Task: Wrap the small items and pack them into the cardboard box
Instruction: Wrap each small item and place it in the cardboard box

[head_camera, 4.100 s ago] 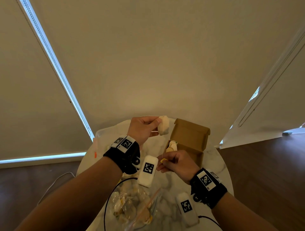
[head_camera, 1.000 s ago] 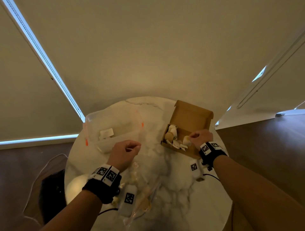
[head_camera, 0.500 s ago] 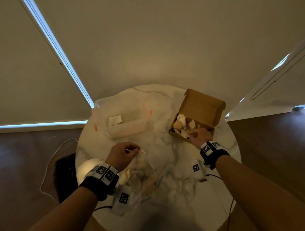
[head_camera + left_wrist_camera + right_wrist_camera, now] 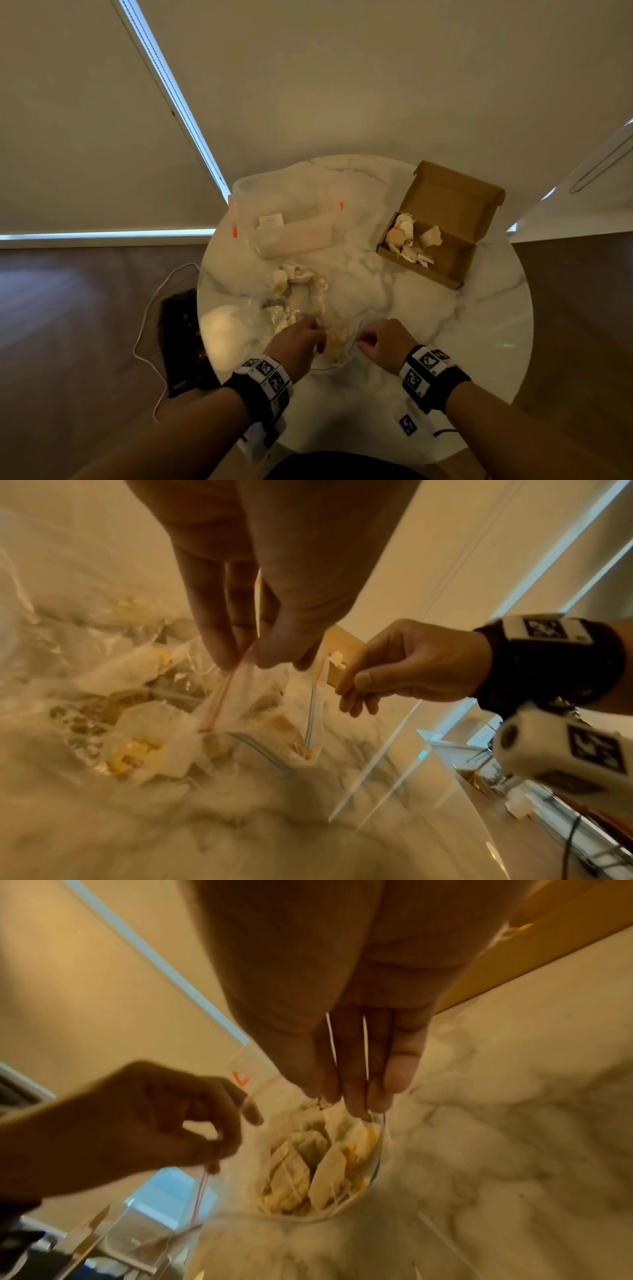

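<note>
A clear zip bag [image 4: 301, 308] holding several small pale, yellow-tipped items [image 4: 315, 1164] lies on the marble table [image 4: 428, 325], its mouth toward me. My left hand [image 4: 317, 335] pinches the rim with the pink zip strip [image 4: 219, 696]. My right hand [image 4: 363, 342] pinches the opposite rim with the blue strip [image 4: 310, 718]. Between them the mouth is held open. The cardboard box [image 4: 455, 260] stands open at the back right, lid up, with several wrapped items [image 4: 406, 236] in its left half.
Another clear bag with orange marks, around a white tub [image 4: 291, 233], lies at the back left. A white crumpled lump [image 4: 222, 329] sits at the table's left edge. A dark object and a white cable [image 4: 147, 329] lie on the floor to the left.
My right hand has left the box and come back to the zip bag. My left hand has moved to the bag's mouth. Both now pinch the rim, and one more wrapped item lies in the box.
</note>
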Demonstrator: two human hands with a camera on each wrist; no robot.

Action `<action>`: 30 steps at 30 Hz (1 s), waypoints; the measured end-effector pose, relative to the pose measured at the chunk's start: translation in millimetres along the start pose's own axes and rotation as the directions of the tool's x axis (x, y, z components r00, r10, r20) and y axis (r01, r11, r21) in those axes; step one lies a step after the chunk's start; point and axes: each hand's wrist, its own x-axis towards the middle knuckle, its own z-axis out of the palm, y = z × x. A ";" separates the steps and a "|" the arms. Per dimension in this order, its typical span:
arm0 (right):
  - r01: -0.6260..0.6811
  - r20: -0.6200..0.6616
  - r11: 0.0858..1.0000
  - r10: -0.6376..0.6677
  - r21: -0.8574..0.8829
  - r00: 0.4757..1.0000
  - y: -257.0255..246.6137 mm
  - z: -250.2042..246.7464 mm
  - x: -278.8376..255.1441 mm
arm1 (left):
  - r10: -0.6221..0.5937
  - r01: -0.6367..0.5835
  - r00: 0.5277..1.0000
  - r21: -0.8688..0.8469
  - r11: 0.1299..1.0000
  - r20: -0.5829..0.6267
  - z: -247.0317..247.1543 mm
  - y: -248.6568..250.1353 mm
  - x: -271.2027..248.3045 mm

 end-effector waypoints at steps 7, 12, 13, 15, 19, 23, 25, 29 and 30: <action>0.106 0.137 0.969 -0.076 -0.225 0.988 -26.3 29.7 31.4 | -0.079 0.070 0.985 -0.064 0.996 -0.155 -16.8 -6.4 11.2; 0.083 0.193 0.920 -0.008 -0.383 0.981 -25.0 44.4 49.4 | -0.063 0.051 0.981 -0.068 0.996 -0.185 -14.2 -4.2 12.2; 0.088 0.210 0.909 -0.001 -0.407 0.978 -24.0 45.9 52.5 | -0.055 0.041 0.979 -0.076 0.996 -0.197 -12.7 -4.6 11.7; 0.084 0.246 0.892 0.031 -0.444 0.969 -21.8 48.3 57.7 | -0.048 0.030 0.977 -0.084 0.996 -0.210 -11.4 -3.9 11.0; 0.006 0.198 0.907 0.085 -0.420 0.977 -24.2 54.4 62.6 | -0.051 0.032 0.978 -0.098 0.995 -0.201 -10.3 -0.5 10.2; -0.003 0.125 0.919 0.057 -0.395 0.991 -21.7 60.8 61.6 | -0.069 0.046 0.975 -0.109 0.993 -0.213 -7.9 -6.5 14.1; 0.007 0.129 0.932 0.042 -0.361 0.991 -19.7 62.3 59.7 | -0.078 0.053 0.973 -0.122 0.991 -0.215 -9.7 -9.5 17.4; 0.029 0.077 0.957 -0.007 -0.288 0.997 -24.2 52.9 55.7 | -0.097 0.073 0.974 -0.123 0.990 -0.204 -17.3 -15.6 25.5; 0.039 0.049 0.969 -0.028 -0.243 0.998 -27.2 48.4 52.8 | -0.094 0.070 0.974 -0.121 0.990 -0.208 -19.5 -17.1 27.6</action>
